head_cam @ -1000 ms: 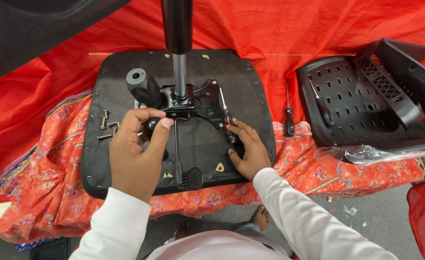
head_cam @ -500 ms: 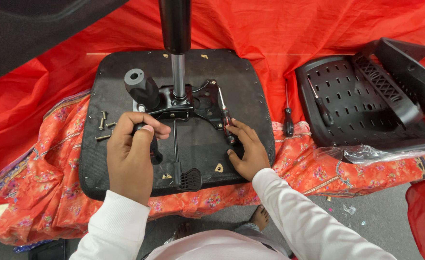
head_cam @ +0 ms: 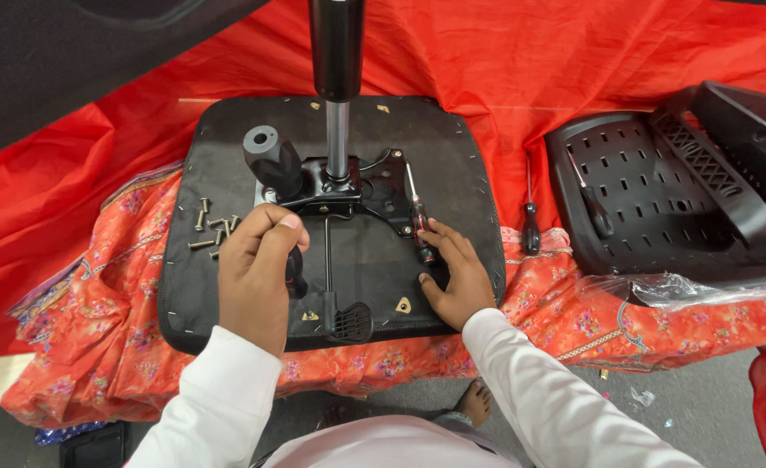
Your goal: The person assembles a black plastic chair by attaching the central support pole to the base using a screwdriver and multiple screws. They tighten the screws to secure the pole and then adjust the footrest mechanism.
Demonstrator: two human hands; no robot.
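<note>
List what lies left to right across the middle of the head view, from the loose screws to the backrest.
Screws → left hand → lever → right hand → small screwdriver on the cloth → black backrest.

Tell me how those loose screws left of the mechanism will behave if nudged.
The screws look small and light, so a nudge would probably scatter them. Their round shanks may roll, though the fabric-covered seat base likely slows them. The left hand is close enough to bump them.

Grey floor under red cloth
</note>
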